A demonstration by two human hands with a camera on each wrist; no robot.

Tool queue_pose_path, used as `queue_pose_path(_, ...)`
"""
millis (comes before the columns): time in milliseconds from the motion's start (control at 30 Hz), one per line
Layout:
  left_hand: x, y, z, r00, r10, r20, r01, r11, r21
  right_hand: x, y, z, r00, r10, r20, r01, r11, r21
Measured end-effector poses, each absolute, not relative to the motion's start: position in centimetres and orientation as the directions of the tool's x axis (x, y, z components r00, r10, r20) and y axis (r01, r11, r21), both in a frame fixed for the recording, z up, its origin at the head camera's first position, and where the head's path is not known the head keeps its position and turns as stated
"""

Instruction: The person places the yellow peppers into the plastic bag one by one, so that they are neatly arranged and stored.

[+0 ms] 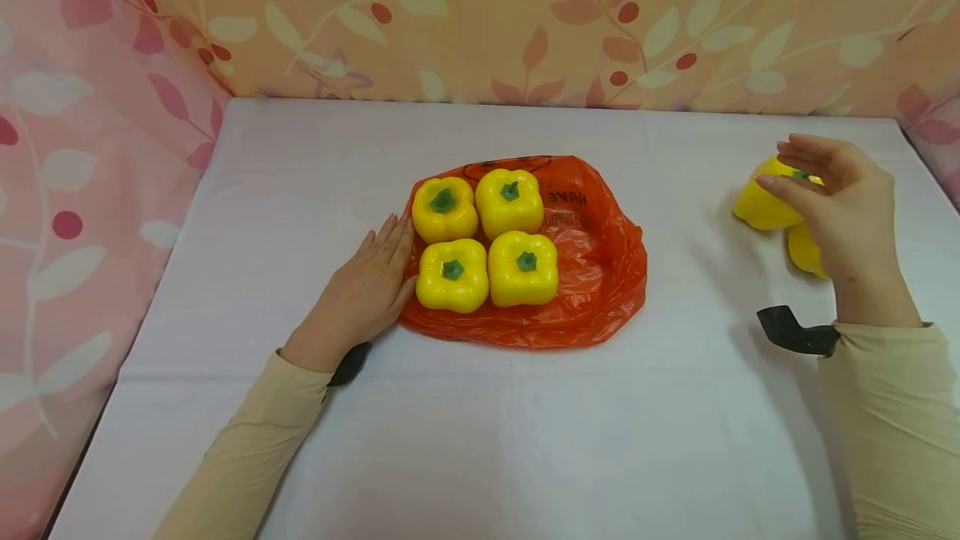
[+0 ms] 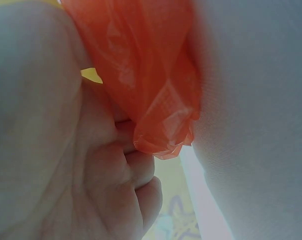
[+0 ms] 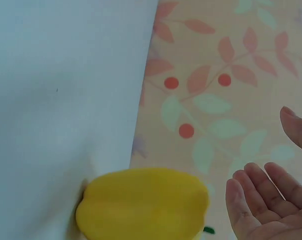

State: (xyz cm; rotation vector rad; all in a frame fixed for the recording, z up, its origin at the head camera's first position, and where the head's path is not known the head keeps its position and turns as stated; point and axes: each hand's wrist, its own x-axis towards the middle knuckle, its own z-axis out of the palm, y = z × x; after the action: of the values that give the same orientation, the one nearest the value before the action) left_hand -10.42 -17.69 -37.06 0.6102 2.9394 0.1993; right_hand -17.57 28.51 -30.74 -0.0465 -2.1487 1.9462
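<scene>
Several yellow bell peppers (image 1: 453,277) with green stems stand grouped on the left part of a flattened red plastic bag (image 1: 600,273). My left hand (image 1: 363,286) rests along the bag's left edge, its fingers extended beside the peppers. Crumpled red plastic (image 2: 141,75) lies against that palm in the left wrist view. At the far right my right hand (image 1: 858,211) is raised above two more yellow peppers, thumb and fingers apart and nothing between them. It partly covers the upper pepper (image 1: 765,202) and the lower pepper (image 1: 804,252). One yellow pepper (image 3: 141,205) shows whole-sided in the right wrist view.
A white cloth (image 1: 525,440) covers the table. Leaf-patterned fabric (image 1: 487,23) rises behind its back edge, and a pink patterned sheet (image 1: 45,190) borders the left side. Black wrist pieces (image 1: 795,332) stick out at the sleeves.
</scene>
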Motion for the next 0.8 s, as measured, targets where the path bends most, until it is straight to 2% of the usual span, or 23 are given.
queue_pose_path(300,-10.4,-17.7,-37.1,-0.911,0.4,-0.102,0.382,0.911,0.157,-18.7,30.7,-30.7,-0.952,0.298,0.071,-0.004,0.219,-0.976)
queue_pose_path(633,-10.4,-17.6,-37.1,-0.91,0.4,-0.108,0.382,0.911,0.156,-19.5,32.6,-30.7,-0.931,0.363,0.024,0.106,0.333,-0.937)
queue_pose_path(800,-10.5,-17.6,-37.0,-0.911,0.397,-0.117,0.377,0.913,0.159,-19.6,33.2,-30.8,-0.932,0.364,0.002,0.168,0.434,-0.885)
